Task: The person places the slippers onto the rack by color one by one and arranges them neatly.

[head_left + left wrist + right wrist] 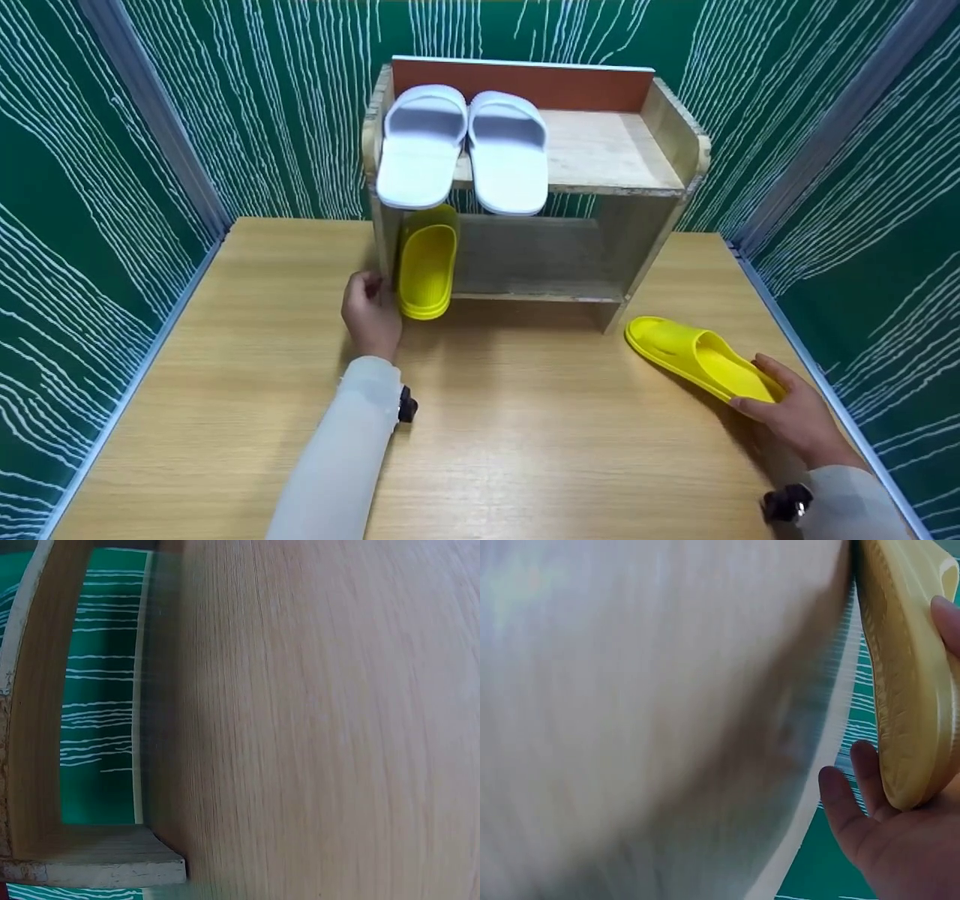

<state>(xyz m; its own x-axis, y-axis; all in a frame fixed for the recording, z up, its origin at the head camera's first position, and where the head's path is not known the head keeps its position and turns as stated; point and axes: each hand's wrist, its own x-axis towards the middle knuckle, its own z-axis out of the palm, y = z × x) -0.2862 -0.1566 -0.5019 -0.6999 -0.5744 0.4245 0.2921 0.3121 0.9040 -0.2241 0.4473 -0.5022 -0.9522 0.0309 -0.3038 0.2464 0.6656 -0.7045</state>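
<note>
My right hand (799, 420) grips a yellow slipper (694, 356) by its heel end, with the thumb on one side and fingers on the other. In the right wrist view the slipper's sole (900, 690) shows, with two fingertips (840, 799) clear of it. At the lower left of a small wooden shoe rack (652, 247), my left hand (373, 319) holds the side panel's front edge with curled fingers; the left wrist view does not show this hand. Another yellow slipper (427, 270) sits on the lower shelf beside it, toe inward.
Two white slippers (506, 176) lie side by side on the rack's upper shelf, at its left, heels jutting past the front edge. The rack stands towards the back of a wooden tabletop (510, 435). Green walls with white streaks (277, 112) enclose the table.
</note>
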